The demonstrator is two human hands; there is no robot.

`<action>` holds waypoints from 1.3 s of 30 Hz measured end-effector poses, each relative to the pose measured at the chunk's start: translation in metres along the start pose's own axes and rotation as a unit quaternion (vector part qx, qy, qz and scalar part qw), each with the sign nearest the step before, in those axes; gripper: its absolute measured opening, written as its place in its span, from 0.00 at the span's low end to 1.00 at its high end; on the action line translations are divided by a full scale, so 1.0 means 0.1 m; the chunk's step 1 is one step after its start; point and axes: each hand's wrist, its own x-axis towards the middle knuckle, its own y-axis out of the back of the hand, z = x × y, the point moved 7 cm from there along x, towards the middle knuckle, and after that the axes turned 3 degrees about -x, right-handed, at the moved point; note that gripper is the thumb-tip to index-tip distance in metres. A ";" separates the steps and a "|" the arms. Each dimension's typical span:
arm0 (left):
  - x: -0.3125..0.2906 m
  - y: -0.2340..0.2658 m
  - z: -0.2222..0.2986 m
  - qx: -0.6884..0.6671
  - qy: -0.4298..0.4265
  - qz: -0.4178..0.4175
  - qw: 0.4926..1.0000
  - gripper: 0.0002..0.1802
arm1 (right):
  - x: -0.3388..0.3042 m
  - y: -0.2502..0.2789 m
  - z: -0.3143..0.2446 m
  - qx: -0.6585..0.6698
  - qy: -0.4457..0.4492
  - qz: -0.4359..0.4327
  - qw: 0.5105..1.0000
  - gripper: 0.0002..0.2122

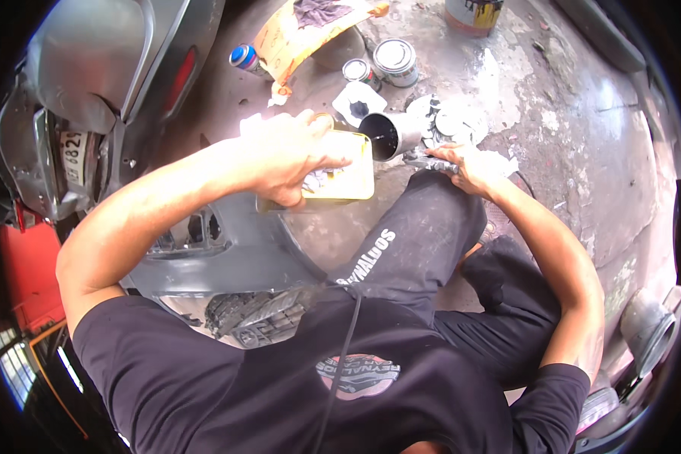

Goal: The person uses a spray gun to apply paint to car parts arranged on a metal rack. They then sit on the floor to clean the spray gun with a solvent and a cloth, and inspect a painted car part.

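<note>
My left hand [295,155] is closed on the edge of a pale yellow rectangular plastic tub [363,170], with something whitish inside it. Right beside the tub, a silver metal cup [408,132] lies tipped over, its dark mouth turned toward the tub. My right hand [473,170] is closed just below and right of the cup, above my knee, on a grey, paint-smeared thing [424,159] whose kind I cannot make out. Beyond the cup lies a round pale disc [454,123], seemingly a lid, among grey-stained scraps. A white sheet with a dark blot [359,104] rests on the ground.
Two paint cans, a larger one [396,62] and a smaller one [358,70], stand farther off. Near them are a blue-capped can [244,57], an orange sheet [295,38] and a stained bucket [473,15]. A grey car [91,60] and a loose bumper [227,261] flank my left.
</note>
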 end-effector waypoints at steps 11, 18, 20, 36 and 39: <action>-1.30 -0.78 -0.11 -0.139 0.260 0.206 0.933 0.50 | -0.16 0.50 -0.49 0.044 0.030 0.018 0.998 0.22; -1.58 -1.42 -0.58 -0.296 0.444 0.220 0.816 0.53 | -0.27 0.85 -0.39 0.023 -0.036 0.016 0.999 0.23; -1.56 -1.68 -0.77 -0.273 0.474 0.242 0.801 0.54 | -0.32 0.95 -0.43 0.016 -0.061 0.021 0.998 0.23; -1.10 -2.73 -1.93 -0.316 0.629 0.315 0.636 0.58 | -1.38 1.58 -0.57 -0.046 -0.248 0.126 0.959 0.25; -1.11 -2.73 -1.93 -0.348 0.609 0.340 0.627 0.62 | -1.44 1.57 -0.56 0.001 -0.259 0.145 0.955 0.25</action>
